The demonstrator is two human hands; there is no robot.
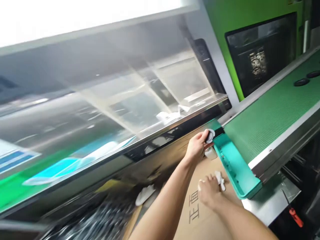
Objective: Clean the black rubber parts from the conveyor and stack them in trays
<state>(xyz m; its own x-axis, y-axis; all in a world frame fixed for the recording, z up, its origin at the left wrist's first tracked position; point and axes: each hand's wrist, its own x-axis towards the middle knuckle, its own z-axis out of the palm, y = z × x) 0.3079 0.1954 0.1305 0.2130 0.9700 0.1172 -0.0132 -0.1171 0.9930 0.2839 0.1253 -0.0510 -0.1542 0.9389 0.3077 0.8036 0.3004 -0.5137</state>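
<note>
My left hand (196,146) pinches a small pale-grey ring-shaped part (211,135) between thumb and fingers, over the far end of a teal tray (246,181). Below it, a small white container (210,153) stands on the cardboard (200,230). My right hand (210,192) is closed, its fingers curled low over the cardboard. Beside those fingers is a crumpled white piece (220,180); whether the hand touches it I cannot tell. What the right fingers hold, if anything, is hidden.
A green conveyor belt (272,123) with dark round parts (301,82) runs along the right. A machine with a clear window (140,103) fills the left. Blurred dark pieces (100,216) lie low at left. A red-handled screwdriver (295,216) is at lower right.
</note>
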